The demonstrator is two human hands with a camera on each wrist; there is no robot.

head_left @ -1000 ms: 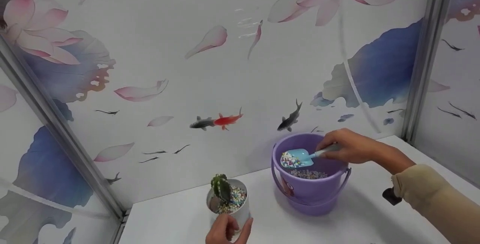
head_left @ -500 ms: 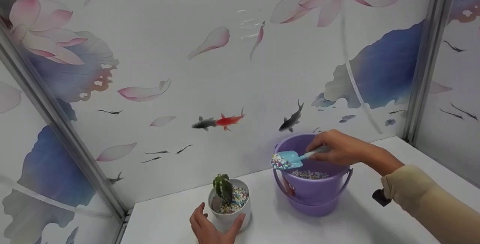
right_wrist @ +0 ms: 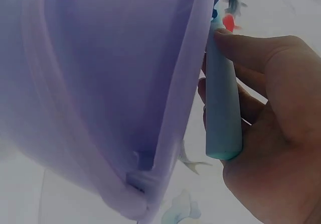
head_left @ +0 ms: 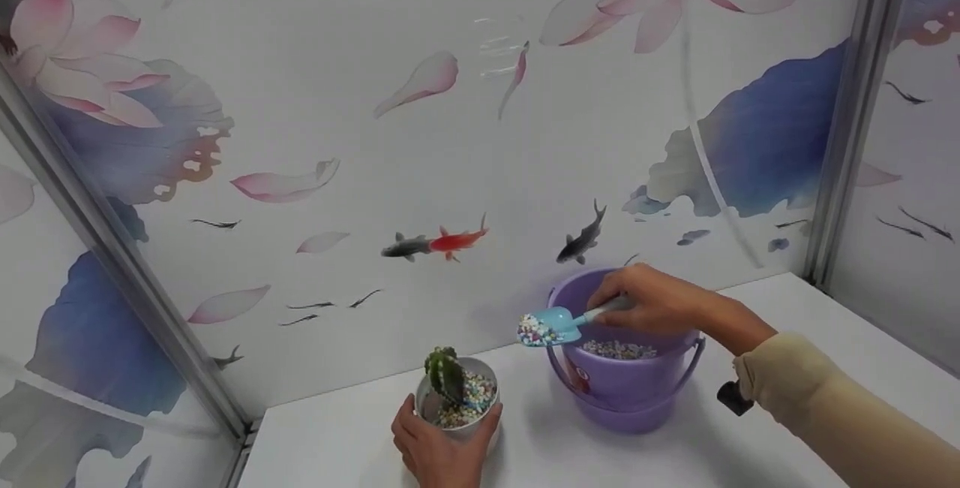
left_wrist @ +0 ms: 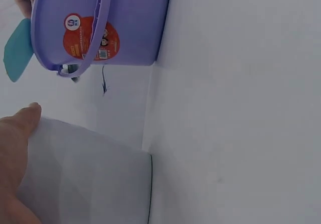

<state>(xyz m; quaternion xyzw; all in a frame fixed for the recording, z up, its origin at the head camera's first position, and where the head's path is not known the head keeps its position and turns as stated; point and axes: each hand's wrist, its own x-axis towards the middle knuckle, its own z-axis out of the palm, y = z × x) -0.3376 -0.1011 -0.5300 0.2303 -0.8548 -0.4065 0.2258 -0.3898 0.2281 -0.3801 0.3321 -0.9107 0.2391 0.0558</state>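
My left hand [head_left: 446,454] grips a white flower pot [left_wrist: 90,174] from the near side, thumb on its right wall and fingers round its left. In the pot stands a small green cactus [head_left: 445,377], with multicoloured pebbles [head_left: 478,392] beside it. My right hand [head_left: 651,299] pinches the pale handle [right_wrist: 222,98] of a light-blue toy shovel [head_left: 564,321]. Colourful pebbles [head_left: 534,330] fill the shovel's blade, which sticks out past the left rim of a purple bucket [head_left: 630,394]. The hand itself is over the bucket's opening.
More pebbles [head_left: 619,350] lie inside the bucket, whose purple handle [left_wrist: 103,23] hangs down its side. Both containers stand on a white table [head_left: 322,435]. Behind it rises a wall panel [head_left: 450,158] printed with lotus and fish, framed by metal posts [head_left: 851,120].
My right hand has carried the loaded shovel left, from over the bucket to past its rim. My left hand opened beside the pot, then closed round it.
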